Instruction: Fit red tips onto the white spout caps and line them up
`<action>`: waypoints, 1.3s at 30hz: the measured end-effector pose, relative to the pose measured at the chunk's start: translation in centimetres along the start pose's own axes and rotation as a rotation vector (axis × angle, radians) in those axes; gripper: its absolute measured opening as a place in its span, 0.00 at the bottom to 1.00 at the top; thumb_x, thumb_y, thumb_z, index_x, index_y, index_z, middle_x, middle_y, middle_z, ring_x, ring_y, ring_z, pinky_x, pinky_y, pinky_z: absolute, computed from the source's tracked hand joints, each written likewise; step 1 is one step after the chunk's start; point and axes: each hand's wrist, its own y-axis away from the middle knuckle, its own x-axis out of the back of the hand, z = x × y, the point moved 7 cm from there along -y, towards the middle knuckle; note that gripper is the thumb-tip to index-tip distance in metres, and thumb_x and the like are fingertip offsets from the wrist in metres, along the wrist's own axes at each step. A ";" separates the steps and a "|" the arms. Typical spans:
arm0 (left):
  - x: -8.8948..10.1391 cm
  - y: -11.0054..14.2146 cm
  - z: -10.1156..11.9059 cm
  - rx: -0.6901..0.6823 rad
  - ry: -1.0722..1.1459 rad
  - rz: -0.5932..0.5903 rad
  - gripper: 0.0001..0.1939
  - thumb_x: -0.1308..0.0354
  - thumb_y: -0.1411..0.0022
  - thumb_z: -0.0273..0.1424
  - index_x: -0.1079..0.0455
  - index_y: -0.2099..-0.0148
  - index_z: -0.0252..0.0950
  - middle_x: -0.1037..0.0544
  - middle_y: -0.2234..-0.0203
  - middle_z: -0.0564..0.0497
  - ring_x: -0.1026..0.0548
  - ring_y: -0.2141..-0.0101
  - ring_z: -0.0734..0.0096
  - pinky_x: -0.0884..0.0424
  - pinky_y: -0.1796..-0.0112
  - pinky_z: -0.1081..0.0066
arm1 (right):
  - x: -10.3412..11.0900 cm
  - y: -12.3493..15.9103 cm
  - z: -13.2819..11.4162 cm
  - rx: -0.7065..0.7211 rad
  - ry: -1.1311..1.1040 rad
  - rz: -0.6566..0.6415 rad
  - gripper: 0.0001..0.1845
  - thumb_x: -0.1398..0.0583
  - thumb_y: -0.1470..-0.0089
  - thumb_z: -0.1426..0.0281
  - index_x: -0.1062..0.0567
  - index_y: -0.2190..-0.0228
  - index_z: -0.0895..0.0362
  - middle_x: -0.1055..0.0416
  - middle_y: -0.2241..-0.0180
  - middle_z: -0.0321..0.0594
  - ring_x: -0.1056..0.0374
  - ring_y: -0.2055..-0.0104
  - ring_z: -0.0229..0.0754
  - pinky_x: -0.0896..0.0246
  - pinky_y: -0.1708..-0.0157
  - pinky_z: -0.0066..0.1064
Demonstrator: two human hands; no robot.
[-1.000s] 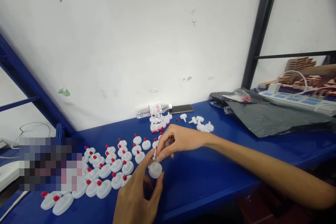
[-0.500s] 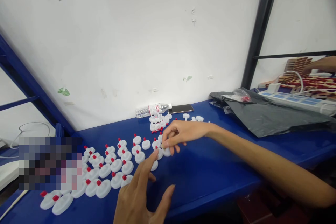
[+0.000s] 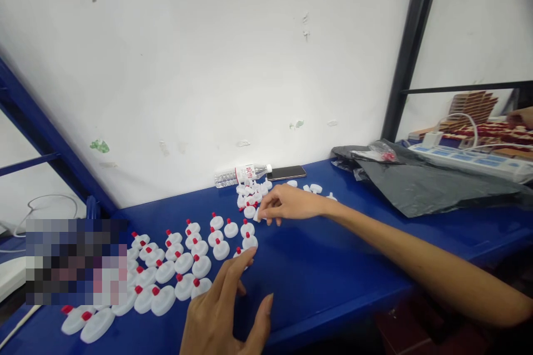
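Note:
Several white caps with red tips (image 3: 183, 260) stand in rows on the blue table (image 3: 333, 266). My left hand (image 3: 227, 310) hovers low at the front with its fingers spread and nothing in it; its forefinger reaches to the cap nearest the rows' right end (image 3: 250, 242). My right hand (image 3: 287, 203) stretches out to a pile of plain white caps (image 3: 249, 195) near the wall. Its fingers are curled and pinch a white cap (image 3: 257, 214) at the pile's near edge. A few more loose white caps (image 3: 315, 188) lie behind the right wrist.
A water bottle (image 3: 244, 173) lies on its side by the wall, with a dark phone (image 3: 286, 172) beside it. A black plastic bag (image 3: 420, 183) covers the table's right part, and a power strip (image 3: 470, 158) with cables lies behind it. A dark post (image 3: 410, 50) rises at the right.
My left hand let go of the white cap and opened. My right hand set a cap down at the rows' end, then moved back to the pile by the wall.

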 end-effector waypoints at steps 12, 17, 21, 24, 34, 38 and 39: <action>-0.1 -0.1 0.0 0.014 0.055 -0.005 0.19 0.48 0.28 0.39 0.38 0.38 0.41 0.19 0.62 0.51 0.27 0.80 0.78 0.26 0.77 0.77 | -0.7 -0.2 1.0 -0.071 0.302 0.042 0.18 0.34 0.42 0.65 0.20 0.51 0.59 0.18 0.68 0.42 0.24 0.69 0.42 0.38 0.67 0.29; -0.2 -0.2 0.0 0.002 0.049 -0.012 0.19 0.47 0.29 0.37 0.38 0.39 0.41 0.19 0.64 0.53 0.28 0.82 0.79 0.26 0.77 0.77 | -0.8 -0.1 1.5 -0.101 0.222 -0.049 0.16 0.33 0.44 0.63 0.19 0.58 0.61 0.19 0.72 0.40 0.25 0.73 0.39 0.36 0.70 0.27; -0.2 -0.1 0.0 -0.002 0.062 -0.014 0.18 0.47 0.29 0.36 0.37 0.39 0.40 0.18 0.64 0.52 0.26 0.80 0.78 0.26 0.77 0.78 | -1.2 0.0 2.1 -0.172 0.034 -0.130 0.24 0.29 0.53 0.53 0.19 0.64 0.61 0.19 0.73 0.40 0.26 0.75 0.38 0.32 0.74 0.26; -0.2 -0.2 0.0 -0.009 0.062 -0.015 0.18 0.47 0.29 0.35 0.37 0.39 0.40 0.18 0.63 0.52 0.27 0.81 0.79 0.26 0.77 0.78 | -1.2 0.1 2.4 -0.228 -0.097 -0.142 0.29 0.26 0.61 0.49 0.18 0.68 0.61 0.21 0.75 0.39 0.27 0.75 0.38 0.30 0.73 0.27; -0.4 -0.1 -0.1 -0.003 0.069 -0.030 0.18 0.47 0.29 0.34 0.37 0.39 0.41 0.19 0.62 0.52 0.26 0.80 0.79 0.25 0.76 0.79 | -0.5 -0.2 2.3 -0.144 0.145 -0.025 0.29 0.38 0.42 0.46 0.21 0.77 0.60 0.22 0.76 0.40 0.30 0.77 0.36 0.38 0.73 0.27; -0.4 -0.2 0.0 -0.002 0.074 -0.027 0.18 0.47 0.29 0.33 0.37 0.39 0.41 0.19 0.63 0.53 0.25 0.79 0.79 0.26 0.76 0.78 | 0.2 -0.3 2.4 -0.121 0.452 0.092 0.29 0.39 0.38 0.54 0.26 0.83 0.58 0.28 0.82 0.38 0.38 0.80 0.35 0.49 0.75 0.30; -0.4 -0.2 0.0 0.003 0.075 -0.025 0.18 0.47 0.29 0.33 0.37 0.39 0.41 0.19 0.64 0.53 0.25 0.79 0.78 0.26 0.76 0.78 | 0.4 -0.3 2.4 -0.126 0.472 0.099 0.28 0.39 0.38 0.54 0.27 0.84 0.58 0.29 0.82 0.38 0.39 0.81 0.35 0.51 0.75 0.30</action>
